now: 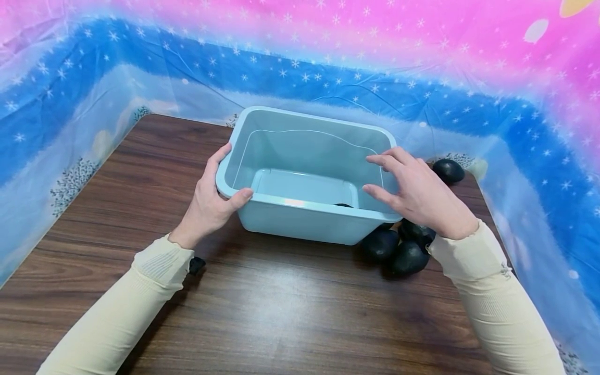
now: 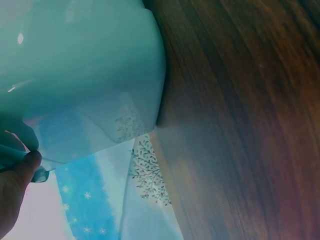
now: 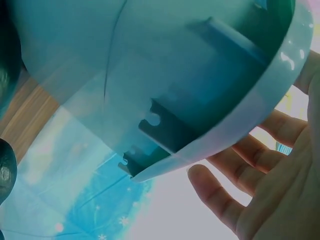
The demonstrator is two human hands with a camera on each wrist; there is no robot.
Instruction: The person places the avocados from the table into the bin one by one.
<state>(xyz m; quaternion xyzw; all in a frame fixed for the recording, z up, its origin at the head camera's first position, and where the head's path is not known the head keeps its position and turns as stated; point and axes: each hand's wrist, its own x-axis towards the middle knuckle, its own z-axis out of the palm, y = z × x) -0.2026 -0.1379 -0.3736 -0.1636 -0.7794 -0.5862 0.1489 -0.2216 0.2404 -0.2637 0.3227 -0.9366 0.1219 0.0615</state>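
Note:
A pale blue-green plastic tub (image 1: 295, 224) stands on the wooden table, open side up. My left hand (image 1: 211, 192) grips its left end, with the thumb over the near rim and the fingers along the outer side. Over the right end hovers my right hand (image 1: 419, 190), fingers spread and slightly bent, holding nothing. In the right wrist view those fingers (image 3: 220, 200) lie just outside the tub's rim (image 3: 235, 120). Several dark avocados (image 1: 407, 259) sit beside the tub's right near corner. Inside, a dark thing (image 1: 344, 205) is mostly hidden by the near wall.
One more dark avocado (image 1: 448, 171) lies near the table's far right corner. The brown table (image 1: 262, 307) extends left and toward me. A patterned pink and blue cloth (image 1: 300, 67) hangs behind the table and at its sides.

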